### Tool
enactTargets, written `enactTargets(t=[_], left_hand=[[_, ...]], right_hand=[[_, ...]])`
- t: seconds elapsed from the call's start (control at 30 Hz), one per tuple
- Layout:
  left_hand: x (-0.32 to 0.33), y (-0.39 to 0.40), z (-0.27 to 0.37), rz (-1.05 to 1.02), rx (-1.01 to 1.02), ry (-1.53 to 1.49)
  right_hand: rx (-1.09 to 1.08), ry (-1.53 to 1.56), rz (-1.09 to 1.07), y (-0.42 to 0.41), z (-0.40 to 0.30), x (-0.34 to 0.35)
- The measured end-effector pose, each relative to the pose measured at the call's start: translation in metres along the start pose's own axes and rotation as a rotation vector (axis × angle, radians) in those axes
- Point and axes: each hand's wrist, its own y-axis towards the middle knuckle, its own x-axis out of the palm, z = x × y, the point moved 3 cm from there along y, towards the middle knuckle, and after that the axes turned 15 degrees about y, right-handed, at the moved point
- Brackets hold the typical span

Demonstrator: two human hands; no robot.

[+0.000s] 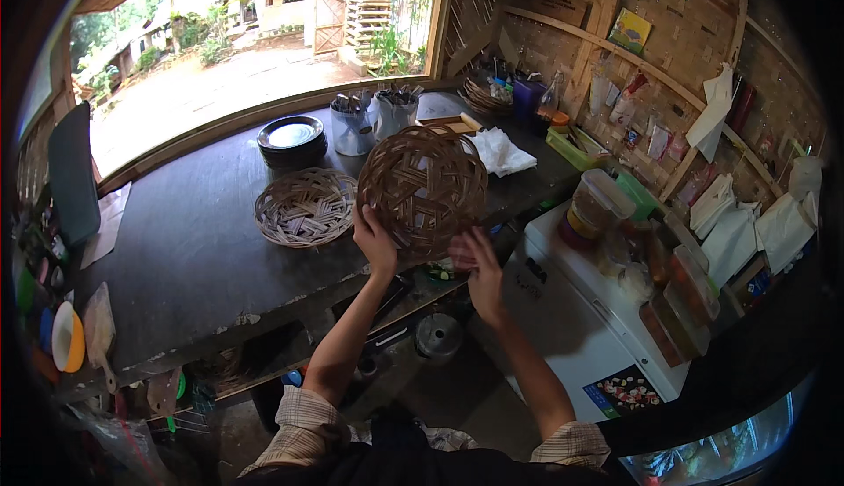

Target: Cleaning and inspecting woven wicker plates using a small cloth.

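A round woven rattan plate (422, 186) is held up above the dark counter (198, 242), its open weave facing me. My left hand (376, 239) grips it by the lower left rim, thumb on the near side. By its lower right rim is my right hand (476, 258), blurred, fingers apart; whether they touch the rim I cannot tell. Just left of the held plate, a second, paler woven plate (304, 208) lies on the counter. Behind that one stands a stack of dark plates (292, 142).
Two containers of cutlery (351, 127) stand near the window ledge, with white tissues (502, 151) to their right. A white chest freezer (567, 314) at right bears food tubs (672, 318). A wooden cutting board (100, 328) leans at the counter's left end. A lidded pot (438, 336) sits below.
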Motion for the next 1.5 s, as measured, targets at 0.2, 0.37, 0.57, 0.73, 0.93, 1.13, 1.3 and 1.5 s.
enactTargets(t=[0.2, 0.37, 0.57, 0.73, 0.93, 1.13, 1.3, 1.5], left_hand=[[0.013, -0.016, 0.002, 0.049, -0.039, -0.174], [0.020, -0.030, -0.001, -0.083, -0.090, -0.284], [0.018, -0.027, -0.016, -0.330, -0.247, -0.622], [0.000, 0.021, -0.018, -0.603, -0.304, -0.420], [0.009, 0.038, -0.016, -0.824, -0.226, -0.267], [0.005, 0.037, -0.040, -0.487, -0.195, -0.246], [0.009, 0.028, -0.015, -0.313, -0.178, -0.099], [0.016, 0.018, -0.012, -0.149, -0.117, -0.105]], right_hand=[[0.239, 0.535, 0.371, 0.021, 0.048, -0.007], [0.518, 0.658, 0.482, 0.032, 0.046, -0.009], [0.383, 0.699, 0.564, 0.057, 0.052, -0.038], [0.346, 0.661, 0.408, 0.068, 0.059, -0.051], [0.228, 0.693, 0.226, 0.080, 0.054, -0.043], [0.046, 0.374, 0.295, 0.082, 0.033, -0.046], [-0.224, -0.513, 0.000, 0.060, 0.009, -0.027], [-0.047, 0.023, -0.166, 0.004, -0.005, 0.044]])
